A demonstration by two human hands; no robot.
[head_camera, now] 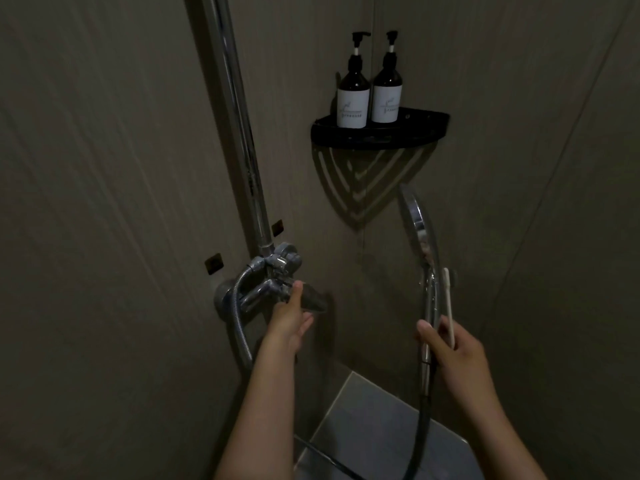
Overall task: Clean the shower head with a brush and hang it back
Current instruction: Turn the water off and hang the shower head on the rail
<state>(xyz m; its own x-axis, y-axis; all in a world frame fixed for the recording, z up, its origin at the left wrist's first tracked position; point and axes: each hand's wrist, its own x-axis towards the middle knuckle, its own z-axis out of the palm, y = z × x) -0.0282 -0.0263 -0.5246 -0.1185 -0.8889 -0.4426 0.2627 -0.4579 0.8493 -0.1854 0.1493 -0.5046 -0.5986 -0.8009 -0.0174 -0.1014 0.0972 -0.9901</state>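
Dim shower corner, head view. Right hand [453, 344] is gripping the shower head [420, 233] by the lower handle, fingers [424, 329] closed around it, holding it upright at right of centre with the round face edge-on, well apart from the wall fittings. Same hand is also pinching a thin white brush [449, 306] alongside the handle, its tip sticking up just beside the handle's upper part; bristles too small to tell. Metal hose [420, 427] is hanging from the handle's bottom and curving down toward the near floor [377, 427]. Left hand [289, 318] is reaching to the chrome mixer valve [273, 271] on the left wall, fingers partly curled and touching the lever handle [311, 299]; whether it is fully gripping, cannot tell. A second hose loop [240, 327] is running down from the valve. Vertical chrome riser pipe [239, 126] is going up from the valve. Far up right, a black corner shelf [415, 133] is carrying two dark pump bottles [351, 95], side by side and touching, white labels facing out.
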